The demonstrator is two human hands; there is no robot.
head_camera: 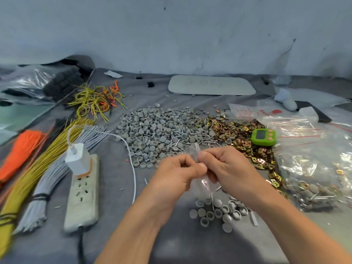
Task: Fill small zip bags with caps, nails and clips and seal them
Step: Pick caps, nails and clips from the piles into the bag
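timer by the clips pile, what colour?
Bright green timer, pinkish-orange buttons, dark screen; head view.

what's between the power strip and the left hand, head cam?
In the head view, a white cable runs down the cloth between the power strip and the left hand, with one loose nail just right of it.

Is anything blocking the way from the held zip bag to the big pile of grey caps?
Nothing visible does: left hand and right hand pinch the zip bag right beside the cap pile.
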